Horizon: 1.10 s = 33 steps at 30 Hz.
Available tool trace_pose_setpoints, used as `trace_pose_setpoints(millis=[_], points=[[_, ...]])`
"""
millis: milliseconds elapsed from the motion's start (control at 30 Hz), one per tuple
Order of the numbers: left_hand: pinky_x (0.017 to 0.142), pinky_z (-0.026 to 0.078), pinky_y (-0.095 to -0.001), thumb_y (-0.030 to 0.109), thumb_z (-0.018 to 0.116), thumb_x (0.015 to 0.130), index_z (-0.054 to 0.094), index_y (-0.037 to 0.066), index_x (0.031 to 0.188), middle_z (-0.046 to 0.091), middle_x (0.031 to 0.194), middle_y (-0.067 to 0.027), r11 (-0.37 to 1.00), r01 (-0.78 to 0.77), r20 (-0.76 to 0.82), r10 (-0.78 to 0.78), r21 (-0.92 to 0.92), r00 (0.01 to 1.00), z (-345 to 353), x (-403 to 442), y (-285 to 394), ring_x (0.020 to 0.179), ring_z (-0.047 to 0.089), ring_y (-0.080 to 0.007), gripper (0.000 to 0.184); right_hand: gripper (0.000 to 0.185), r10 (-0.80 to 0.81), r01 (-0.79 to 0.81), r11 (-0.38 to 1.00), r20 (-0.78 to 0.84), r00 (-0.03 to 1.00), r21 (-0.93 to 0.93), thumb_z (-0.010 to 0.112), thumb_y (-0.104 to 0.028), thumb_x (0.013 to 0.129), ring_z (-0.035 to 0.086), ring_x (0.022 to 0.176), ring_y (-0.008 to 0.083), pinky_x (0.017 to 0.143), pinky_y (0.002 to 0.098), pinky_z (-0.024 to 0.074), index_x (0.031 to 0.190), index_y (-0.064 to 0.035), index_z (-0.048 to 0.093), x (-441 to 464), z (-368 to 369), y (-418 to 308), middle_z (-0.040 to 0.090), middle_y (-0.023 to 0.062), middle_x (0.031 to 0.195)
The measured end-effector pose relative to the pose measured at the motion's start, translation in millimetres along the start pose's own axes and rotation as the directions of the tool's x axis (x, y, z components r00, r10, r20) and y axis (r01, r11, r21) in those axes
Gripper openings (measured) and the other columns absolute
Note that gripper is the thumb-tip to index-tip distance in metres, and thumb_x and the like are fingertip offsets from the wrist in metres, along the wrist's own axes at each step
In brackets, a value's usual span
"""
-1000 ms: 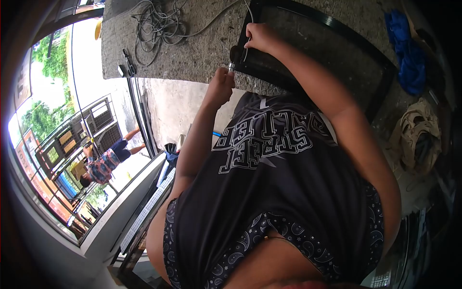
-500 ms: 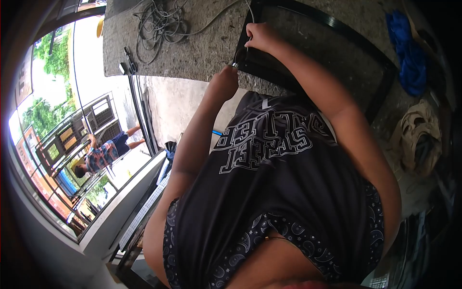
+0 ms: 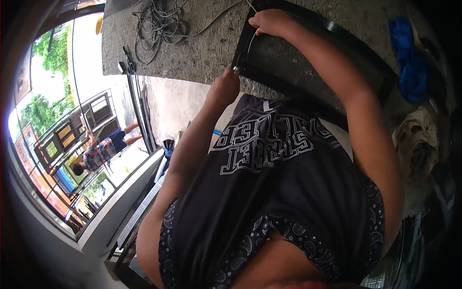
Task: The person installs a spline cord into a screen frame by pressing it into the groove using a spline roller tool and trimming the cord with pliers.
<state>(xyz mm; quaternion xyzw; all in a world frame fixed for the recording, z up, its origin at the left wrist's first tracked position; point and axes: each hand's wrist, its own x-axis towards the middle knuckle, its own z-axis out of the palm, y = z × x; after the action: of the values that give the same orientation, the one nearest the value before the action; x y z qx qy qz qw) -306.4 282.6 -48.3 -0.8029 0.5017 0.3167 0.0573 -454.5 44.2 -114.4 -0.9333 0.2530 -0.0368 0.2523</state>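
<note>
My left hand is closed around a tool with a short shiny metal end, held at the near left corner of a black frame. The tool's handle is hidden in my fist, so its kind cannot be made out. My right hand is over the frame's left side, fingers pinched on a thin grey cord. Below my fingers the cord runs down along that side toward the tool. Beyond my right hand it continues to a loose tangled coil on the rough worktable.
Black-handled scissors lie at the table's left edge beside a small white object. Blue cloth and a beige cloth bag are on the right. Through the window at left, a person stands outside.
My right hand has moved up and away along the frame's left side, leaving a longer stretch of cord between my hands. My left hand stays near the corner with the tool.
</note>
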Motion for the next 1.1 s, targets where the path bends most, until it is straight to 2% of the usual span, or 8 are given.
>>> trace_pose_setpoints(millis=[133,233,400,500,600,700,1000,1100], points=[[0.076,0.044,-0.0632,0.029,0.046,0.102,0.049,0.001,0.098,0.063,0.087,-0.0353,0.994,-0.072,-0.176,0.056,-0.087,0.983,-5,-7,-5,0.088,0.059,-0.0554,0.029,0.024,-0.039,0.043,0.998,0.100,0.994,-0.035,0.078,-0.029,0.077,0.068,0.085,0.0302,0.070,0.0467,0.0545,0.084,-0.0112,0.062,9,0,0,0.065,0.0076,0.085],[0.071,0.043,-0.0620,0.029,0.048,0.102,0.049,0.001,0.093,0.061,0.081,-0.0331,0.985,-0.010,-0.290,-0.041,-0.171,0.956,-22,-18,5,0.085,0.058,-0.0553,0.029,0.023,-0.178,0.183,0.982,-0.091,0.980,0.045,0.080,-0.025,0.075,0.067,0.090,0.0291,0.073,0.0448,0.0551,0.084,-0.0122,0.064,-1,7,-10,0.063,0.0050,0.093],[0.070,0.044,-0.0608,0.028,0.049,0.102,0.052,0.000,0.090,0.062,0.082,-0.0318,0.972,-0.105,-0.341,0.028,-0.209,0.940,-19,-8,-11,0.085,0.058,-0.0548,0.031,0.015,-0.267,0.263,0.963,0.104,0.958,0.049,0.078,-0.020,0.077,0.061,0.102,0.0199,0.084,0.0420,0.0510,0.078,-0.0165,0.063,0,27,-42,0.058,-0.0014,0.096],[0.070,0.044,-0.0601,0.029,0.050,0.101,0.053,0.000,0.089,0.062,0.083,-0.0315,0.974,-0.084,-0.289,0.020,-0.209,0.957,-13,-4,-17,0.085,0.059,-0.0544,0.033,0.004,-0.303,0.300,0.952,0.059,0.951,0.055,0.072,-0.018,0.080,0.059,0.108,0.0186,0.087,0.0408,0.0480,0.079,-0.0200,0.069,-4,29,-45,0.060,-0.0015,0.098],[0.070,0.045,-0.0595,0.030,0.050,0.101,0.054,-0.001,0.088,0.063,0.084,-0.0318,0.981,-0.045,-0.205,0.005,-0.191,0.979,-8,-5,-17,0.085,0.059,-0.0539,0.033,0.009,-0.357,0.355,0.934,0.084,0.930,0.041,0.065,-0.017,0.083,0.057,0.109,0.0167,0.092,0.0403,0.0428,0.078,-0.0223,0.069,-6,32,-44,0.060,-0.0035,0.096],[0.071,0.045,-0.0598,0.030,0.050,0.101,0.055,-0.001,0.089,0.063,0.083,-0.0321,0.979,-0.043,-0.208,0.000,-0.200,0.978,-4,-11,-14,0.084,0.059,-0.0539,0.033,0.010,-0.438,0.438,0.899,0.017,0.899,-0.001,0.063,-0.017,0.081,0.058,0.098,0.0160,0.085,0.0387,0.0424,0.073,-0.0209,0.066,-8,38,-46,0.058,-0.0049,0.088],[0.072,0.044,-0.0595,0.029,0.049,0.101,0.056,-0.001,0.089,0.063,0.086,-0.0318,0.981,-0.045,-0.173,0.011,-0.190,0.985,3,-17,-19,0.088,0.059,-0.0530,0.033,0.019,-0.423,0.426,0.883,0.057,0.904,-0.197,0.053,-0.021,0.089,0.059,0.107,0.0177,0.093,0.0420,0.0429,0.084,-0.0231,0.071,-10,42,-56,0.061,-0.0036,0.096],[0.070,0.044,-0.0577,0.032,0.047,0.102,0.056,-0.002,0.094,0.062,0.085,-0.0316,0.978,-0.040,-0.167,0.005,-0.204,0.986,6,-17,-21,0.087,0.058,-0.0529,0.036,0.018,-0.481,0.453,0.856,-0.060,0.875,-0.247,0.054,-0.022,0.087,0.064,0.098,0.0197,0.084,0.0422,0.0497,0.083,-0.0224,0.072,-9,49,-53,0.065,-0.0010,0.094]])
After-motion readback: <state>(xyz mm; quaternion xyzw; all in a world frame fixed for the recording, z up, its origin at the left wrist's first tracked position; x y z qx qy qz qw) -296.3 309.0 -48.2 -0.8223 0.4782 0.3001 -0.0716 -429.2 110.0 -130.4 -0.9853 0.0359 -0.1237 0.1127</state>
